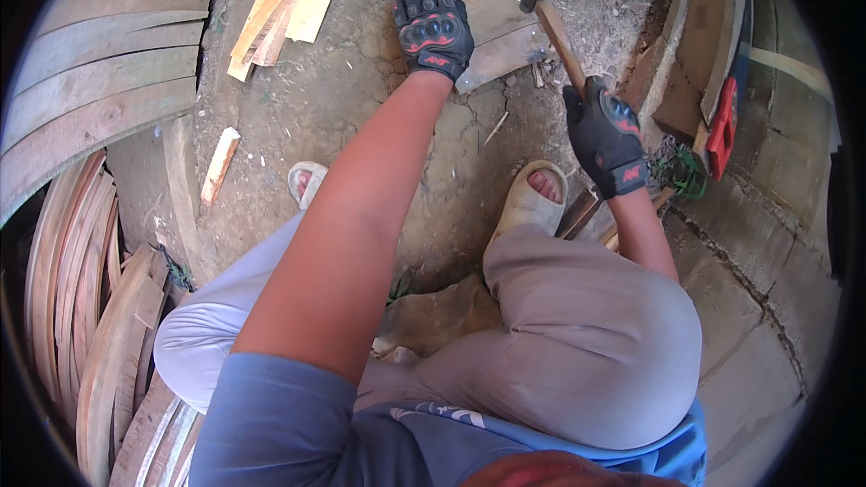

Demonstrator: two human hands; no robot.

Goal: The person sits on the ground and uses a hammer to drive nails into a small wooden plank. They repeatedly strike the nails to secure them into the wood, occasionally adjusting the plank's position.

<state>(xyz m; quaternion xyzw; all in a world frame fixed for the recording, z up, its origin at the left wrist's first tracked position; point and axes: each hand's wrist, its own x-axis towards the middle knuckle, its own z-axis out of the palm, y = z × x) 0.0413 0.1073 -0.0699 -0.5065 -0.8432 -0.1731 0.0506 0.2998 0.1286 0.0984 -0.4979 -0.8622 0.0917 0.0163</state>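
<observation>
My left hand point(434, 25), in a black glove with red trim, lies with its fingers stretched out on the left part of a small panel of wooden boards point(507, 7) on the ground. A matching glove covers my right hand point(604, 137), which is closed around the lower handle of a hammer point(561, 40). The hammer tilts up and to the left, its dark metal head over the panel's right edge. Whether the head touches the wood, I cannot tell. My right palm and part of the grip are hidden.
A red-handled handsaw point(723, 131) leans beside boards at the right, near a concrete block wall point(731, 307). Offcuts point(262, 27) and a short wood piece point(219, 165) lie left on the dirt. Planks point(117, 45) and stacked slats point(72, 280) line the left side. My sandalled feet flank the ground ahead.
</observation>
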